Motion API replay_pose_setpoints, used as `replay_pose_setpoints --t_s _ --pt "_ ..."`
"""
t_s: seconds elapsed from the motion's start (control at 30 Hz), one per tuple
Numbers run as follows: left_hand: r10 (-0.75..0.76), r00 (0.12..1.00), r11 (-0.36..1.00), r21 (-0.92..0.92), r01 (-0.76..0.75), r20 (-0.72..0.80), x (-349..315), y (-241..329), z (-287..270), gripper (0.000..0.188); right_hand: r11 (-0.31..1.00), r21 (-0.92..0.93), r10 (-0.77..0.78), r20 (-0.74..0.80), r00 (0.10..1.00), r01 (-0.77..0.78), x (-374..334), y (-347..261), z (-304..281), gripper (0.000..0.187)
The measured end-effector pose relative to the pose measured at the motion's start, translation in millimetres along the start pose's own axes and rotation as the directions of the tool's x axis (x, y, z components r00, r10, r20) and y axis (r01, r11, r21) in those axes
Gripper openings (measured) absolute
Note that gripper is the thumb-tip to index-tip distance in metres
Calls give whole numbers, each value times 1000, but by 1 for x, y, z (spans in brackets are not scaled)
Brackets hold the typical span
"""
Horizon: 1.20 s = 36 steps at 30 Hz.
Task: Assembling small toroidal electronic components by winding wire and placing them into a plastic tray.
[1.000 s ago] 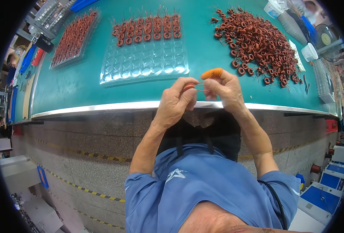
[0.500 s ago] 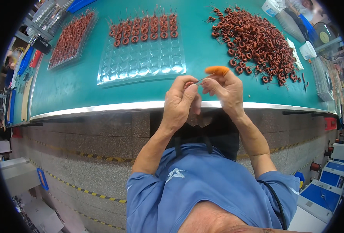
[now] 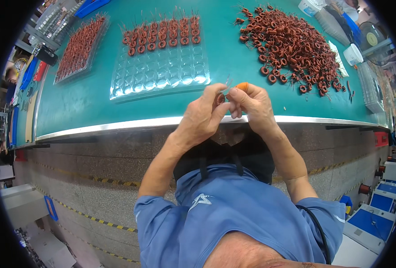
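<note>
Above the table's front edge, my left hand (image 3: 202, 115) is closed on a copper-wound toroidal coil (image 3: 220, 98), partly covered by the fingers. Thin wire leads (image 3: 229, 81) stick up from it. My right hand (image 3: 252, 106), with an orange finger cover (image 3: 242, 86) on one finger, meets the left at the coil. Its thumb and fingers are pinched together against the coil; exactly which part they grip is hidden. Just beyond my left hand lies a clear plastic tray (image 3: 157, 84), its far rows filled with similar coils (image 3: 162, 35) and its near pockets bare.
A big heap of loose coils (image 3: 292, 49) covers the right of the green table (image 3: 86, 107). Another filled tray (image 3: 79, 51) stands at the left. White tubs (image 3: 353, 55) line the right side. The metal table edge (image 3: 162, 121) runs below my hands.
My right hand has come in toward the left, from out along the leads to the coil itself. The coil has turned, and its leads now point upward instead of to the right.
</note>
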<state>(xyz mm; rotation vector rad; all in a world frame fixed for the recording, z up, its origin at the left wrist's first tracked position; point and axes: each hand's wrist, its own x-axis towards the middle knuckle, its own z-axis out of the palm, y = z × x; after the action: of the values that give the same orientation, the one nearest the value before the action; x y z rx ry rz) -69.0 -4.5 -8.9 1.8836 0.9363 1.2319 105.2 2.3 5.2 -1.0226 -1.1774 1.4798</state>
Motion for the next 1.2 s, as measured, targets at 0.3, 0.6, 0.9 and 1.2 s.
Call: replay_pose_setpoints --t_s 0.3,0.6,0.9,1.2 --pt "-107 975 994 -3 109 196 4 6 -15 26 771 -601 -329 -92 940 211 -15 -1 8 21" --pt "-206 978 598 -785 160 43 -15 -10 24 33 984 -174 -50 -80 996 35 1 -3 -4 26" --pt "-403 912 678 -645 352 74 -5 -6 20 23 995 7 -100 -60 993 100 5 17 8 32" --pt "-451 892 649 -697 305 -30 -7 -13 21 20 982 -101 -180 -248 952 160 10 17 9 31"
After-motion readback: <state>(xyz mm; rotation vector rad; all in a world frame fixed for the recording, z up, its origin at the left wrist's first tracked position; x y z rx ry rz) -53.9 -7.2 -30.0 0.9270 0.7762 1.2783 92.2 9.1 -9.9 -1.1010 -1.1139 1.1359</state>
